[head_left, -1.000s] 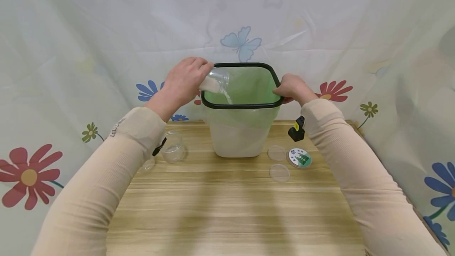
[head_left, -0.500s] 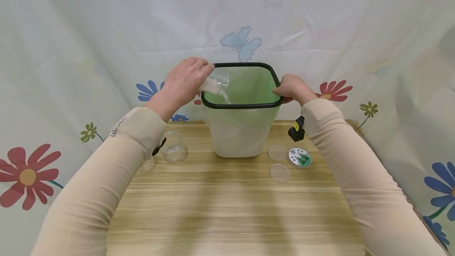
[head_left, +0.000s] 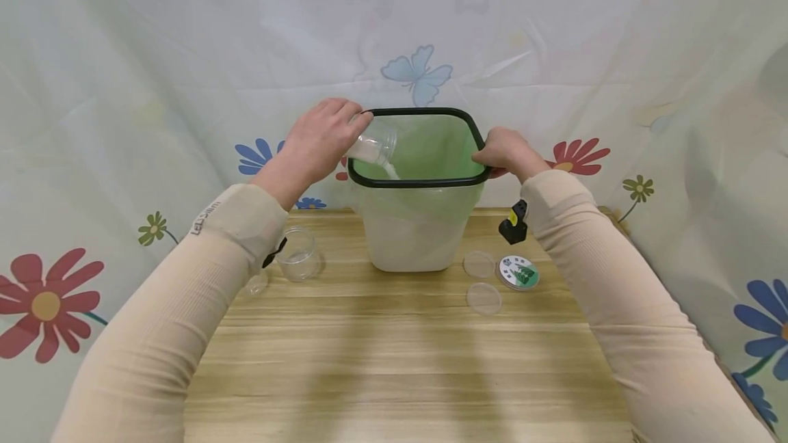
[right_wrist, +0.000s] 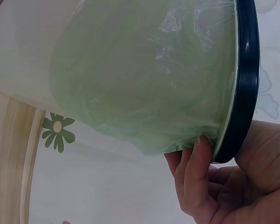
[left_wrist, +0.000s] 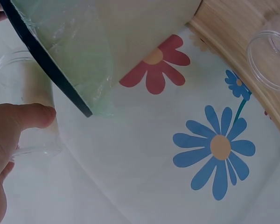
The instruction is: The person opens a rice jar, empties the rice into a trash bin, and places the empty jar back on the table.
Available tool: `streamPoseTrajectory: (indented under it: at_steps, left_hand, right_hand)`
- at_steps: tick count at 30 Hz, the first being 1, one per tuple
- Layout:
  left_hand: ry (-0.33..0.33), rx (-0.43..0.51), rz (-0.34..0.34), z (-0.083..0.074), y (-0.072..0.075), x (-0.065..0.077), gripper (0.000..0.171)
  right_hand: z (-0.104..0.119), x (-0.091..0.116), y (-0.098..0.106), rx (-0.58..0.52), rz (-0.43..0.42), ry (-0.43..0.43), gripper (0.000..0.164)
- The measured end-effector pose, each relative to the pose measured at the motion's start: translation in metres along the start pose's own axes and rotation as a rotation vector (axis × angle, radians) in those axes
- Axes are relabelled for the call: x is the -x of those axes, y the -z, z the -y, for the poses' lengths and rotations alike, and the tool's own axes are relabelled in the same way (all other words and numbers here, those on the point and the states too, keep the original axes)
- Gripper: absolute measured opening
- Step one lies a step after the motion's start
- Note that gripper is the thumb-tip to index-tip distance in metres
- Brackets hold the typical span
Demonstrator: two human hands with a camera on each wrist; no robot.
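My left hand (head_left: 323, 139) grips a clear plastic jar (left_wrist: 37, 88), tilted mouth-down over the left side of a bin's rim. White grains spill from the jar's mouth into the bin, and some still lie inside the jar. The bin (head_left: 412, 241) is translucent white with a black rim (head_left: 421, 184) and a thin green bag (right_wrist: 144, 74) lining it, folded over the outside. On the right side, my right hand (head_left: 507, 151) holds the rim, its thumb inside and its fingers curled under the outside, against the bag, as the right wrist view shows.
An open clear jar (head_left: 299, 262) stands on the wooden table (head_left: 394, 361) left of the bin. Two clear discs (head_left: 483, 299) lie right of it, beside a round lid with a green leaf print (head_left: 518, 273). A floral curtain (head_left: 185, 53) hangs close behind and at the sides.
Grains keep running out of the tilted jar, and the amount inside it has shrunk. Both hands and the bin stay nearly in place.
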State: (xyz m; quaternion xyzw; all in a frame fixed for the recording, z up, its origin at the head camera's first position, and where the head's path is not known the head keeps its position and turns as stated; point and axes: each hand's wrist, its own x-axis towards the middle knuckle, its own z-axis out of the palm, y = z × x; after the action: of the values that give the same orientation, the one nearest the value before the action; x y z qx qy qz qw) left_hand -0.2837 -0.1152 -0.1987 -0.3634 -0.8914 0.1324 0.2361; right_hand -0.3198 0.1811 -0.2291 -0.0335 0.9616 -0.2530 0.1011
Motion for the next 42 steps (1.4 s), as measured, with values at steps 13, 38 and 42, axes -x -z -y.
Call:
streamPoseTrajectory:
  at_steps: [13,38,42]
  left_hand:
    - [-0.02,-0.043,0.028,0.001,0.002,-0.002,0.061]
    - [-0.104,-0.182,0.09,-0.003,0.002,-0.011,0.099]
    - [-0.131,-0.208,0.065,-0.003,0.002,-0.012,0.095]
  right_hand:
    - [0.0,-0.002,-0.001,0.016,-0.006,-0.003,0.017]
    - [0.0,-0.002,-0.002,0.012,0.001,-0.008,0.017]
    - [0.001,-0.002,-0.002,0.014,0.001,-0.01,0.016]
